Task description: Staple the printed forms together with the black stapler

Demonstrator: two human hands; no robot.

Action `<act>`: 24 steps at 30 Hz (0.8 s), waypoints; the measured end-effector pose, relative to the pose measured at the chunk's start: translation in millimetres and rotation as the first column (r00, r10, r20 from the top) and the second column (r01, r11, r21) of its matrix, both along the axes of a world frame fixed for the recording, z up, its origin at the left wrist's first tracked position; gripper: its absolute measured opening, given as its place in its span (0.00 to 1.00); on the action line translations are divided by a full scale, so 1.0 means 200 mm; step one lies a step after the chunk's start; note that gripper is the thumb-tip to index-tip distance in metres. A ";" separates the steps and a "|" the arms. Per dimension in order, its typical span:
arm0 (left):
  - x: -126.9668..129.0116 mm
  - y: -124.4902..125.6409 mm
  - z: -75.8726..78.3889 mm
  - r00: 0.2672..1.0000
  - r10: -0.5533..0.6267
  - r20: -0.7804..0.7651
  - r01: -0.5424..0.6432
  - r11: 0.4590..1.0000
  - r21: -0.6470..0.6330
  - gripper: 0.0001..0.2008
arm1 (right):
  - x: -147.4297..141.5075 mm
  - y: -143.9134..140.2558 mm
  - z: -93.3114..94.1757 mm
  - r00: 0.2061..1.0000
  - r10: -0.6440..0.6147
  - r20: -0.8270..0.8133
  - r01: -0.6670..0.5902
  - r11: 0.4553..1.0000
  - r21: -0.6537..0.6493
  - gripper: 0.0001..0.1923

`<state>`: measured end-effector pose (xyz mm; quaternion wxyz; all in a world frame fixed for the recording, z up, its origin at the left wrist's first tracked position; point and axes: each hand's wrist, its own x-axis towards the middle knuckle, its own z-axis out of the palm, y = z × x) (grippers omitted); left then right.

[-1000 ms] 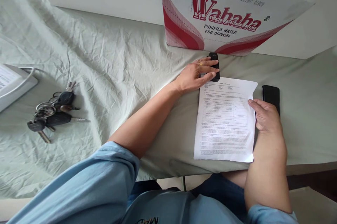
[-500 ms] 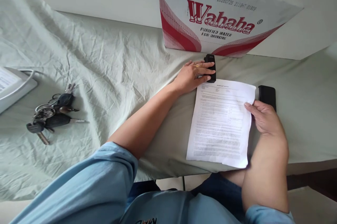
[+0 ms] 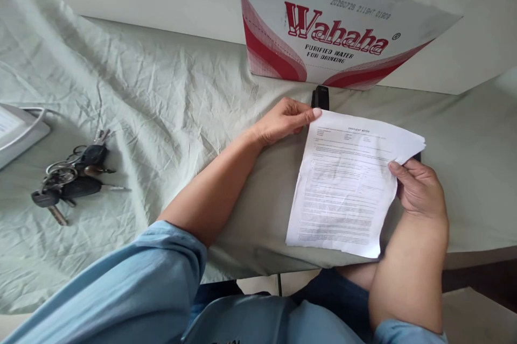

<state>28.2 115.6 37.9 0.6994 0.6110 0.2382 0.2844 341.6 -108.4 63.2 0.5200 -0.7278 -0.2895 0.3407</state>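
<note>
My left hand (image 3: 285, 120) pinches the top left corner of a printed paper sheet (image 3: 343, 182) between thumb and fingers. My right hand (image 3: 422, 188) grips the sheet's right edge, thumb on top and fingers behind. The sheet's upper part is lifted and bent, its top right corner sticking out past my right thumb. Just beyond my left fingertips lies a small black object that looks like a stapler (image 3: 322, 97), its near end hidden by the paper. A flat black object (image 3: 417, 156) lies mostly hidden behind the sheet and my right hand.
A Wahaha water carton (image 3: 343, 26) stands at the back against a white surface. On the wrinkled green cloth (image 3: 194, 91) at the left lie a bunch of keys (image 3: 76, 177) and a white device (image 3: 20, 134) with a cable. The table's front edge runs close to my body.
My left hand has left the black stapler-like object and taken the sheet's top left corner. The sheet's top has risen and shifted right, covering most of the flat black object.
</note>
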 end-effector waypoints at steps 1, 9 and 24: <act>0.00 0.00 0.00 0.999 -0.050 -0.013 0.050 0.999 0.008 0.37 | -0.01 0.01 -0.01 1.000 -0.006 -0.006 0.006 1.000 0.008 0.28; 0.01 0.02 -0.03 0.984 -0.055 -0.168 0.062 0.997 0.035 0.37 | -0.04 0.10 -0.12 0.994 -0.106 -0.025 0.108 0.990 0.093 0.36; 0.02 0.02 -0.02 0.993 0.074 -0.093 -0.066 0.994 0.090 0.47 | 0.07 0.05 -0.10 0.958 -0.255 0.134 0.240 0.963 0.121 0.28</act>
